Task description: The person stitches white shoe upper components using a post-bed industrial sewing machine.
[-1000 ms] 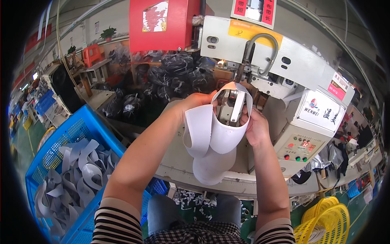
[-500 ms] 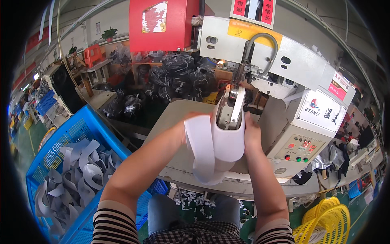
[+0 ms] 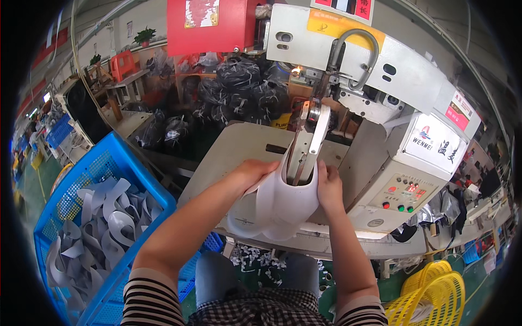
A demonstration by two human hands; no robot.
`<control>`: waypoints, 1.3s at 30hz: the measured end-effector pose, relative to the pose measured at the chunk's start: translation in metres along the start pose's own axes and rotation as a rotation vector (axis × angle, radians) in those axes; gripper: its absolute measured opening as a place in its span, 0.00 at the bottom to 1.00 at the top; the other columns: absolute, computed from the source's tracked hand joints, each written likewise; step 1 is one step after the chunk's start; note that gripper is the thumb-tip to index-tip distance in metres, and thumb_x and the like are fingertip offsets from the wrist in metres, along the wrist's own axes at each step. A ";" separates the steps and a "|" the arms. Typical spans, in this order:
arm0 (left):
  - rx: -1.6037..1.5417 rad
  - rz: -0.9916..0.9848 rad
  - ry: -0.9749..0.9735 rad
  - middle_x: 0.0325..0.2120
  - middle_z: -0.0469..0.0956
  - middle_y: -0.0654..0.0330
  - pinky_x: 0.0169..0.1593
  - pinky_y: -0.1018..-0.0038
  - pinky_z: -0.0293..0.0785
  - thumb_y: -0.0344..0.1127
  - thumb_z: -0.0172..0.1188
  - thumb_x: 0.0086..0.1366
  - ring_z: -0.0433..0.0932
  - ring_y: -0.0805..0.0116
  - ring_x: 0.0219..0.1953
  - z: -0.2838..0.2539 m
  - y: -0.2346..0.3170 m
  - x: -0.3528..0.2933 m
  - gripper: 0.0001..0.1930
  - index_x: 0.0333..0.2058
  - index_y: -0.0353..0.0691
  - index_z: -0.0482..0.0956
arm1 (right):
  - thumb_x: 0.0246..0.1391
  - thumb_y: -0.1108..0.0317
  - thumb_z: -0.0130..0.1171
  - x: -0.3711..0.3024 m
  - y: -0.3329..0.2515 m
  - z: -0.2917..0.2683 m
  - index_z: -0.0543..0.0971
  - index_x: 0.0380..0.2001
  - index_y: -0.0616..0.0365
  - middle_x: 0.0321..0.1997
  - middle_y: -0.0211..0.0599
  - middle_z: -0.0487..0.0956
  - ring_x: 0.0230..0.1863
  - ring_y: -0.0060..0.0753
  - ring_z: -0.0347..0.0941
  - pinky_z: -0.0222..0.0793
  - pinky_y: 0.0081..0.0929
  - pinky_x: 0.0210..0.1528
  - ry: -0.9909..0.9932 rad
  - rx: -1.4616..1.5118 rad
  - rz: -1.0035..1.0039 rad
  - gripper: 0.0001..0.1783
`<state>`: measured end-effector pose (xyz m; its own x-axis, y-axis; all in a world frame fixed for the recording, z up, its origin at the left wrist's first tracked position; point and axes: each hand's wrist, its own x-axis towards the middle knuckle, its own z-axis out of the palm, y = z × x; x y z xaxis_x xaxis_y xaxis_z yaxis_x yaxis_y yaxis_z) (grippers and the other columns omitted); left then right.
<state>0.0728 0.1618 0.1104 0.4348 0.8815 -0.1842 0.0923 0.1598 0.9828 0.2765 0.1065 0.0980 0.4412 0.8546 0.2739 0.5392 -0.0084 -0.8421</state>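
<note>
In the head view we look down our own two forearms, both in striped sleeves, toward a curved white piece [image 3: 280, 204] held up against the narrow metal arm [image 3: 305, 144] of a grey machine [image 3: 391, 108]. Our left hand [image 3: 251, 173] is closed on the upper left edge of the white piece, fingers curled over its rim, and our right hand [image 3: 329, 187] grips its right edge, thumb and fingers pressed flat on the material just beside the metal arm. The white piece wraps around the lower end of that arm, its open top facing the machine and its rounded lower part hanging in front of the near edge of the pale desk [image 3: 234, 146]. A second white strip loops out to the left beneath our left wrist; we cannot tell whether it is part of the same piece. On the machine's right face sits a control panel [image 3: 401, 193] with red and green buttons. To our left stands a blue plastic crate [image 3: 117, 163] filled with grey curved cut pieces [image 3: 95, 217], well apart from the hands. Behind the desk lie black filled bags [image 3: 239, 89], and above them hangs a red box [image 3: 212, 24]. At the lower right a yellow basket [image 3: 429, 296] stands on the floor, and white scraps [image 3: 253, 255] are scattered beneath the desk by our knees.
</note>
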 end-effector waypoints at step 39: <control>-0.291 0.387 -0.030 0.24 0.71 0.65 0.38 0.77 0.63 0.33 0.51 0.49 0.69 0.74 0.31 0.014 0.121 0.017 0.04 0.25 0.42 0.72 | 0.39 0.64 0.58 0.059 -0.076 -0.044 0.73 0.35 0.61 0.32 0.32 0.73 0.33 0.28 0.67 0.59 0.23 0.37 -0.323 1.115 0.040 0.18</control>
<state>0.1037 0.1896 0.2264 0.4135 0.8884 0.1995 -0.3336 -0.0560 0.9411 0.2927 0.1345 0.1982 0.1531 0.9582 0.2418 -0.4733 0.2859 -0.8332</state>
